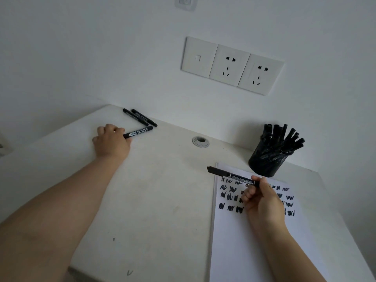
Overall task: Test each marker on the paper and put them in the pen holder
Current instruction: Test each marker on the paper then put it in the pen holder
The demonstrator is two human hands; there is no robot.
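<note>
Two markers are in play at once: the right hand (262, 202) has its fingers pinched around a slim black marker (232, 177), held nearly flat just above the paper (240, 241), cap end pointing left (looks capped to me, hard to be sure). That sheet already carries rows of black scribbles (230, 200), and the mesh pen holder (266, 161) just beyond its top edge is stuffed with markers, so I'd guess we're near the end of the pile. Over on the far left of the desk (158, 200), the left hand (110, 142) has its fingers curled shut on a fatter marker with a white label (138, 132), which is lying on the surface. Two more thin markers (140, 118) sit just beyond it by the wall. My read: the right one is tested and needs dropping tip-down into a gap in that crowded cup, then the labelled one comes across for uncapping.
</note>
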